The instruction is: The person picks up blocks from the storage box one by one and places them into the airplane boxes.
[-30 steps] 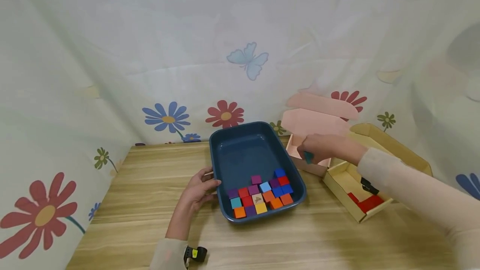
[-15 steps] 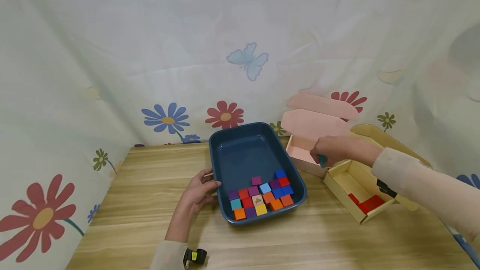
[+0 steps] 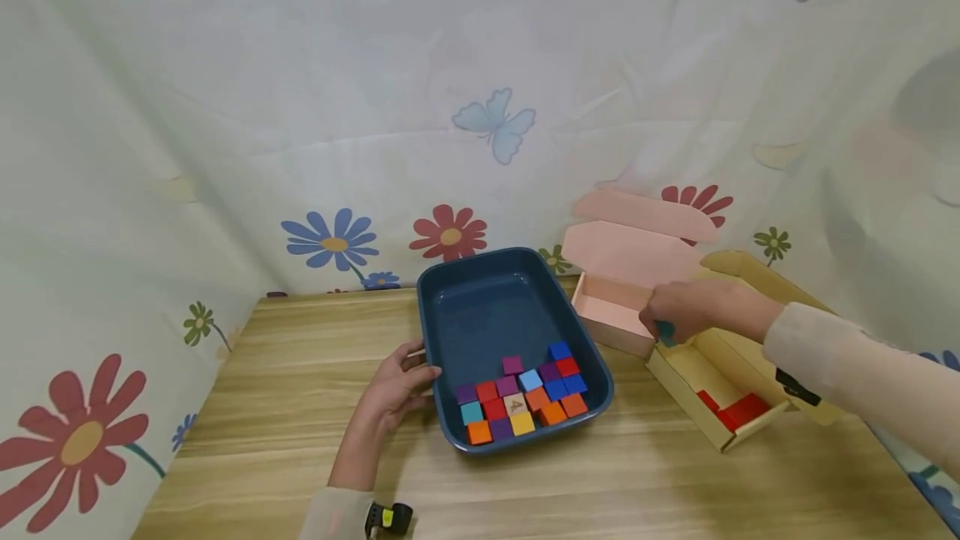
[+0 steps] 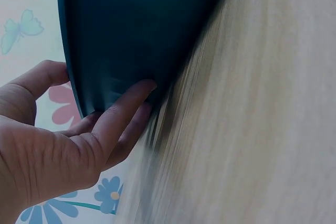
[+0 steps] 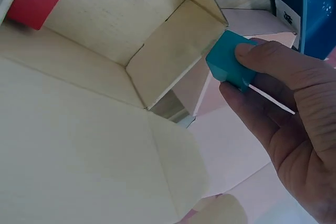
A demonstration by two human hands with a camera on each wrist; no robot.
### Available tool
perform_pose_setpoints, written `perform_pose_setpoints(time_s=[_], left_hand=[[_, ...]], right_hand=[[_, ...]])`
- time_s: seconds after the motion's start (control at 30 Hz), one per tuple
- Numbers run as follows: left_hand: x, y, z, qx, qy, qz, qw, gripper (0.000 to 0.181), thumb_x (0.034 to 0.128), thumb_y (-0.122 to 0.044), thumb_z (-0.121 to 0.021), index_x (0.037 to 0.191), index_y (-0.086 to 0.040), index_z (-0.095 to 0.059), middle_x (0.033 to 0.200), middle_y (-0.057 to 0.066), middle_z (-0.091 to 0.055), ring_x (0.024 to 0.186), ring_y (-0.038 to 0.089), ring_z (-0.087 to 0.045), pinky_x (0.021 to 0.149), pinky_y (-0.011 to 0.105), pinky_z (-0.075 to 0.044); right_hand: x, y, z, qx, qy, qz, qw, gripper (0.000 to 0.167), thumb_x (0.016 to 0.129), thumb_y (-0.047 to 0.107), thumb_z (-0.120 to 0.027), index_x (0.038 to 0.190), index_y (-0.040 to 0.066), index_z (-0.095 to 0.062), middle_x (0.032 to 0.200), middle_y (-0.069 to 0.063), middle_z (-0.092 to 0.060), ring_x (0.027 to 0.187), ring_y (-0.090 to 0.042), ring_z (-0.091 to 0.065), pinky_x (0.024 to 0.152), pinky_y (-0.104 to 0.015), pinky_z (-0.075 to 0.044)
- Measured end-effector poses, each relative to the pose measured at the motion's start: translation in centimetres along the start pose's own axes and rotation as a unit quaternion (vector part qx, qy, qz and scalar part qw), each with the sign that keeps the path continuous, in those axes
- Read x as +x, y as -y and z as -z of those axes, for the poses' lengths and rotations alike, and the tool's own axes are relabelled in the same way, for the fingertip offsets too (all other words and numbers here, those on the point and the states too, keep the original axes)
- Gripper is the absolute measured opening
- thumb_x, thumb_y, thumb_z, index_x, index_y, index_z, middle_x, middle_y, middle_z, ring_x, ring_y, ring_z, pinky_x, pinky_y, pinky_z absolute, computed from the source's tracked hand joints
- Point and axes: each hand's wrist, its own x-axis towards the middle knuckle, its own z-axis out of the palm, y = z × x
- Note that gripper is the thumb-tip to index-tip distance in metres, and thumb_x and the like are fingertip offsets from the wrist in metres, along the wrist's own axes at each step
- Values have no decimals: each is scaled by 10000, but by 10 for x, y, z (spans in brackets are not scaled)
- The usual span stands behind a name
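My left hand [image 3: 396, 388] holds the left side of a dark blue tray [image 3: 427, 315], thumb at the rim and fingertips against the outer wall in the left wrist view. Coloured wooden cubes [image 3: 522, 423] lie at the tray's near end, one showing a "4". Between thumb and fingers, my right hand [image 3: 686, 311] pinches a teal cube [image 5: 230, 59]. In the head view it is over the far end of an open yellow box [image 3: 678, 382], beside an open pink box [image 3: 615, 332]. Red cubes [image 3: 742, 412] lie at the yellow box's near end.
The boxes stand side by side right of the tray, their lids [image 3: 637, 250] tipped back. All rest on a wood-grain table [image 3: 322, 348]. A flowered curtain [image 3: 360, 107] hangs behind and at the sides.
My right hand has moved right with the teal cube, from over the pink box to the far end of the yellow one. The left hand stays at the tray.
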Motion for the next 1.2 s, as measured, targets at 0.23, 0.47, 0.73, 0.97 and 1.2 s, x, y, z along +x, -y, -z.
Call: perform_pose_setpoints(time_s=[0.23, 0.47, 0.73, 0.97, 1.2], left_hand=[[-1, 0, -1, -12, -8, 11, 10000, 703, 913, 37, -667, 1534, -32, -346, 1529, 252, -396, 1161, 375, -586, 844, 524, -569], [0, 2, -4, 2, 12, 27, 10000, 695, 916, 37, -667, 1530, -27, -347, 1522, 255, -400, 1157, 378, -581, 869, 558, -557], [1, 2, -2, -6, -2, -29, 10000, 685, 922, 36, -661, 1527, -29, -346, 1505, 249, -412, 1153, 377, -576, 871, 551, -556], [1, 1, -1, -31, 85, 16, 10000, 706, 921, 26, -660, 1538, -34, -323, 1521, 242, -399, 1174, 371, -570, 844, 512, -565], [0, -2, 2, -20, 69, 33, 10000, 700, 920, 28, -670, 1532, -32, -336, 1516, 248, -402, 1172, 379, -570, 868, 532, -559]], right_hand=[[-8, 0, -5, 277, 414, -234, 9985, 188, 782, 40, -833, 835, 166, -704, 730, 138, -602, 656, -61, -473, 609, -228, -460], [-20, -4, -14, 302, 575, -213, 9977, 224, 743, 55, -876, 828, 178, -710, 753, 143, -594, 676, -59, -469, 610, -235, -468], [-29, -8, -14, 875, 958, -89, 9915, 228, 755, 6, -838, 797, 160, -676, 701, 141, -579, 608, -6, -446, 571, -210, -448], [-28, -6, -21, 710, 1288, -26, 9891, 216, 732, 57, -888, 780, 157, -702, 702, 145, -611, 625, 15, -489, 589, -207, -470], [-25, -2, -40, 420, 1442, 43, 9886, 257, 705, 68, -911, 824, 157, -701, 743, 127, -629, 651, 7, -520, 614, -207, -488]])
